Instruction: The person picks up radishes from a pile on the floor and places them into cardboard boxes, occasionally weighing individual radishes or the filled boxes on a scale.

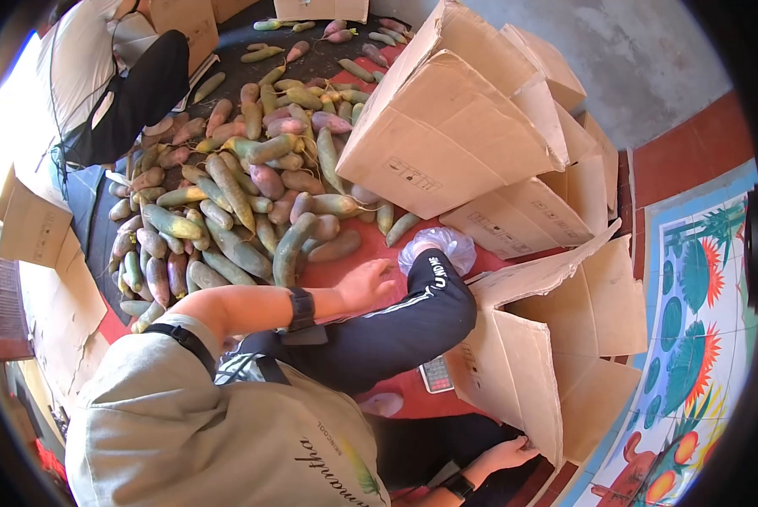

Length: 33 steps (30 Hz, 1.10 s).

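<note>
Touching stiff, flat-sided cardboard box (514, 372)

Grey lettered T-shirt (227, 439), 1 black shoulder strap (189, 342), white-striped black trousers (396, 329); 1 black wristband (301, 308) behind left hand (370, 283), 1 behind right hand (507, 455).

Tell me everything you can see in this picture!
long vegetables: a pile, too many to count, green and purple-pink, floor at upper left
cardboard boxes: several, brown, stacked at right
flat cardboard: brown, left edge
other person: one, white top, black trousers, top left
keypad device: one, grey, on the red floor, perhaps a calculator
plastic bag: one, clear, over the foot
patterned floor: blue, green and orange, right edge
left hand: black wristband, over the red floor beside the pile
right hand: black wristband, touching a box's lower edge
</note>
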Tool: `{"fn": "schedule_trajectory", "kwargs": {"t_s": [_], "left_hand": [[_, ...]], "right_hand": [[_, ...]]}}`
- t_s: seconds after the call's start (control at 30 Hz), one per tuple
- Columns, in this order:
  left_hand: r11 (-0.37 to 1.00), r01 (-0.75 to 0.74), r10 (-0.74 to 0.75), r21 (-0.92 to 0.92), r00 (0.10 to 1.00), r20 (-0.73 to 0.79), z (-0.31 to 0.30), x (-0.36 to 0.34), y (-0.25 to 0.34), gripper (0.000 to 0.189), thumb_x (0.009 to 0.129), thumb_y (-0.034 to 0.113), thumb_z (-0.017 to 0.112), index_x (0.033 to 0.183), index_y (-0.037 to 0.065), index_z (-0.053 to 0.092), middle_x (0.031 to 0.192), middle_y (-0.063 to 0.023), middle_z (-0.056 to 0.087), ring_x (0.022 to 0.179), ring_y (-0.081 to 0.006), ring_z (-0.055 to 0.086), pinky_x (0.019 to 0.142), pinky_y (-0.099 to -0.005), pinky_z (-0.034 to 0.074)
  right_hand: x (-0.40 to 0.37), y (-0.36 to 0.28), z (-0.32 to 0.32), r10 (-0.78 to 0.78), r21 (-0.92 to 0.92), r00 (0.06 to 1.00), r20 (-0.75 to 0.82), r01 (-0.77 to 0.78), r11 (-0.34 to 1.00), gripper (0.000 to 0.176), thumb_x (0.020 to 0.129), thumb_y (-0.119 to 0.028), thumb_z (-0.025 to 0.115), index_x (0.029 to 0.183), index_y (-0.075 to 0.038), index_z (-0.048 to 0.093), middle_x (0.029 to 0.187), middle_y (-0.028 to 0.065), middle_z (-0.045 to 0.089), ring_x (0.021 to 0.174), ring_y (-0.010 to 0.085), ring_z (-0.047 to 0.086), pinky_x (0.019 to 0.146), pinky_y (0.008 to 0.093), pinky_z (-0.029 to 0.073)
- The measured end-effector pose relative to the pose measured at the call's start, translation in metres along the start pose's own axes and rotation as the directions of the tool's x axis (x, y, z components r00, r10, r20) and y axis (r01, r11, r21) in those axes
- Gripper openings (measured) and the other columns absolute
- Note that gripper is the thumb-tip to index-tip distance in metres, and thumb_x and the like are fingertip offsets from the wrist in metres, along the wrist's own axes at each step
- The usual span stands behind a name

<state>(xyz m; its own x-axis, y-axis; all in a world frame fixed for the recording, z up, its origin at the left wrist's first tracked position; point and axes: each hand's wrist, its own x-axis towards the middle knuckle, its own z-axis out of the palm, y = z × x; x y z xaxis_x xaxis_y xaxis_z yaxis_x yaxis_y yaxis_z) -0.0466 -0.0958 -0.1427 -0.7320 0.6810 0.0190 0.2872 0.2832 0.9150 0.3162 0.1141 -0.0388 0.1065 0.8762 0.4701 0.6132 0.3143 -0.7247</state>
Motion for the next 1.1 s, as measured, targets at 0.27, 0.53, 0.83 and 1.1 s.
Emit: {"fn": "schedule_trajectory", "kwargs": {"t_s": [0.27,0.53,0.83,1.1], "left_hand": [[0.871,0.323,-0.228,0.370,0.933,-0.279,-0.103,-0.033,-0.116,0.031,0.074,0.018,0.058,0.101,0.004,0.055,0.104,-0.0166,0.053,0.100,-0.0329,0.049,0.086,-0.0381,0.041],[0.538,0.803,-0.702,0.255,0.594,-0.391,-0.178,-0.069,-0.190,0.035,0.074,0.021,0.053,0.103,0.001,0.056,0.110,-0.0202,0.052,0.104,-0.0344,0.050,0.088,-0.0375,0.041],[0.367,0.614,-0.742,0.699,0.646,-0.178,-0.169,-0.072,-0.195,0.037,0.077,0.026,0.052,0.111,0.011,0.056,0.124,-0.0119,0.044,0.110,-0.0255,0.048,0.090,-0.0337,0.041],[0.344,0.564,-0.752,0.751,0.644,-0.139,-0.166,-0.057,-0.214,0.034,0.077,0.024,0.053,0.104,0.004,0.059,0.117,-0.0118,0.051,0.105,-0.0252,0.052,0.086,-0.0339,0.044]], "right_hand": [[0.000,-0.002,-0.001,0.033,-0.053,0.999,-0.002,-0.033,0.998,0.039,0.078,0.004,0.040,0.116,0.013,0.038,0.109,0.0272,0.050,0.097,0.0335,0.053,0.086,0.0360,0.041],[0.006,0.011,0.000,0.031,-0.031,0.999,0.034,-0.030,0.999,0.047,0.078,0.007,0.038,0.124,0.011,0.031,0.116,0.0269,0.045,0.103,0.0324,0.050,0.089,0.0357,0.039],[0.007,0.012,-0.002,-0.019,-0.028,0.999,0.037,0.020,0.999,0.050,0.076,0.007,0.037,0.125,0.012,0.027,0.117,0.0289,0.044,0.105,0.0349,0.050,0.091,0.0373,0.039],[0.005,0.008,-0.002,-0.039,-0.010,0.998,0.041,0.040,0.999,0.055,0.075,0.007,0.037,0.128,0.011,0.022,0.120,0.0298,0.041,0.108,0.0353,0.048,0.093,0.0379,0.038]]}}
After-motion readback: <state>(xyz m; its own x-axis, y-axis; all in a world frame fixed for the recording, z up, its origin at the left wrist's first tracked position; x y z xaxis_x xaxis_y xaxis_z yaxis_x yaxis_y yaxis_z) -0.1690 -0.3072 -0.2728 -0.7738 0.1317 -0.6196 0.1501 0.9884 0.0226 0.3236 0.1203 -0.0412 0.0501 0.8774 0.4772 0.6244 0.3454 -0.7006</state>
